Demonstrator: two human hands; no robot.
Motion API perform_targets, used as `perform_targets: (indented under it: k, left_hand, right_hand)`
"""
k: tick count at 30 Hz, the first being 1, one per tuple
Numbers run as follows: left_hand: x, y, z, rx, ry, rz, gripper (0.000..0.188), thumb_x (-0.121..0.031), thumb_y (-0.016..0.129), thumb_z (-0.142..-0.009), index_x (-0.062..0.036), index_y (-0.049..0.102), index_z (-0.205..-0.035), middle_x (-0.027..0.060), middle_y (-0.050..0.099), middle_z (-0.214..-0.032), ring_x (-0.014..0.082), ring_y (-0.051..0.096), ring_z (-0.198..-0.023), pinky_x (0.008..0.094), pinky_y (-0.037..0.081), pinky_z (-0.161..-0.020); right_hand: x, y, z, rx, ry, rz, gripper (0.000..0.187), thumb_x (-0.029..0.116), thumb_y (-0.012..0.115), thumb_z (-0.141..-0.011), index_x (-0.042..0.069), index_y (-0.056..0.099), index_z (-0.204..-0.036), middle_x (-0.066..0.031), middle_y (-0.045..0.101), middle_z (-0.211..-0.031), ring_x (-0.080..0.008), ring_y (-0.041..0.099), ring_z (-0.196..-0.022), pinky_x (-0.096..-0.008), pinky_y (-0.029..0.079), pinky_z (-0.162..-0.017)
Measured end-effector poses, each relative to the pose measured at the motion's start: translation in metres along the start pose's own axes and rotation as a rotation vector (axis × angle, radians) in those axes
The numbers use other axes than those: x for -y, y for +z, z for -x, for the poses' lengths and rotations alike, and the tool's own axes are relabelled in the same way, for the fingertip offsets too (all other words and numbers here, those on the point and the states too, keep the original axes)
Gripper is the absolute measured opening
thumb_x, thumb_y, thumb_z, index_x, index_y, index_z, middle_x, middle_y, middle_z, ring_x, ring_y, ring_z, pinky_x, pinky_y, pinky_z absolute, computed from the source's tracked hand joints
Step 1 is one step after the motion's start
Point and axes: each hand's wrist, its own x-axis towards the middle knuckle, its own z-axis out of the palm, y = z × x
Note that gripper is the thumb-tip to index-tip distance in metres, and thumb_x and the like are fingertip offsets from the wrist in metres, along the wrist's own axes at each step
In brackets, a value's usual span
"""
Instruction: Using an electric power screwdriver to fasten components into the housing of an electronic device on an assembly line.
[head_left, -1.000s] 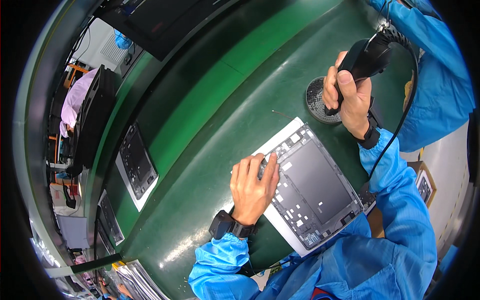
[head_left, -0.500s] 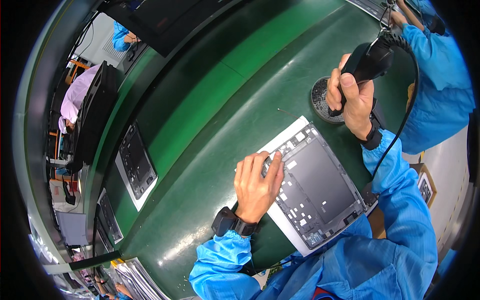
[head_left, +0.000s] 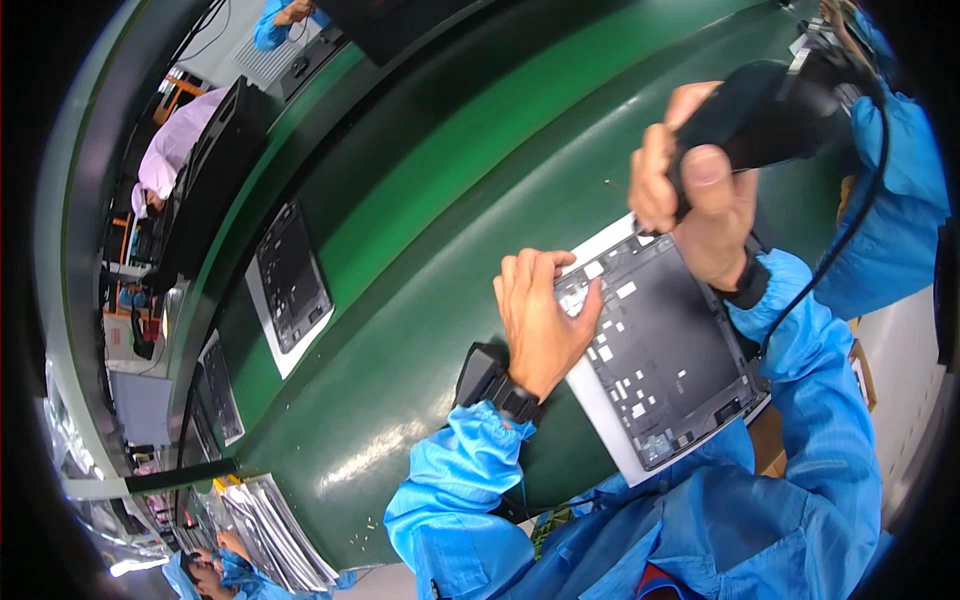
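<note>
My right hand (head_left: 705,200) is wrapped round a black corded hand tool (head_left: 755,115), whose working end is smeared by motion and whose exact kind I cannot make out. The tool is above the far corner of a dark tablet-like housing (head_left: 665,335), which has small white patches and a large smooth grey panel. Under the housing lies a white sheet (head_left: 607,425), showing along its left side. My left hand (head_left: 548,315) rests on the housing's upper left edge, fingers stretched and thumb apart, gripping nothing. The right hand hides part of the housing's far edge.
Another housing on a white sheet (head_left: 292,275) lies left on the green bench (head_left: 440,300), with one more (head_left: 218,385) nearer. A black cable (head_left: 872,200) loops by my right arm. A blue-sleeved person (head_left: 890,230) works at the right. Stacked sheets (head_left: 270,535) lie lower left.
My right hand and the tool have come nearer the housing's far corner, hiding the round grey holder. My left thumb has spread away from the fingers. The whole view has shifted.
</note>
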Motion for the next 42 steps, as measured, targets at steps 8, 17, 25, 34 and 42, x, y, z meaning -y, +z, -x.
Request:
perform_targets:
  k: [8,17,25,34,42]
  left_hand:
    - [0.005,-0.001,0.0,-0.03,0.001,0.007,0.037,-0.019,0.085,-0.069,-0.0083,0.058,-0.091,0.0062,0.056,-0.087,0.0271,0.053,-0.086,0.0408,0.035,-0.076]
    - [0.007,-0.001,0.001,-0.017,-0.014,0.009,0.036,-0.021,0.084,-0.071,-0.0087,0.057,-0.091,0.0063,0.056,-0.088,0.0275,0.051,-0.089,0.0409,0.034,-0.077]
    - [0.007,0.0,0.001,-0.008,-0.025,0.019,0.036,-0.021,0.084,-0.071,-0.0089,0.057,-0.091,0.0066,0.057,-0.088,0.028,0.052,-0.09,0.0409,0.033,-0.077]
    - [0.007,-0.001,0.0,-0.017,-0.02,0.055,0.034,-0.018,0.083,-0.07,-0.0097,0.058,-0.091,0.0055,0.058,-0.088,0.0276,0.052,-0.09,0.0407,0.033,-0.078]
    - [0.008,0.0,0.0,-0.019,-0.015,0.049,0.032,-0.017,0.083,-0.07,-0.0102,0.058,-0.088,0.0048,0.057,-0.086,0.0262,0.052,-0.088,0.0397,0.033,-0.077]
  right_hand:
    - [-0.044,0.035,0.024,0.139,0.164,-0.021,0.041,0.036,0.063,-0.101,0.006,0.041,-0.117,-0.0038,0.047,-0.063,-0.009,0.041,-0.047,-0.0251,0.033,-0.043]
    - [-0.05,0.035,0.027,0.172,0.194,0.043,0.043,0.039,0.064,-0.101,0.006,0.041,-0.117,-0.0032,0.046,-0.062,-0.009,0.04,-0.046,-0.0254,0.034,-0.043]
    - [-0.051,0.034,0.029,0.182,0.191,0.068,0.043,0.039,0.063,-0.101,0.006,0.04,-0.117,-0.0032,0.045,-0.062,-0.0093,0.04,-0.047,-0.0257,0.035,-0.043]
    - [-0.05,0.033,0.031,0.204,0.197,0.094,0.044,0.038,0.065,-0.1,0.005,0.041,-0.118,-0.0036,0.046,-0.062,-0.0093,0.041,-0.048,-0.0253,0.035,-0.044]
    - [-0.051,0.041,0.032,0.144,0.175,-0.037,0.025,0.017,0.066,-0.101,0.002,0.054,-0.085,0.0029,0.048,-0.06,-0.0037,0.04,-0.049,-0.0232,0.033,-0.047]
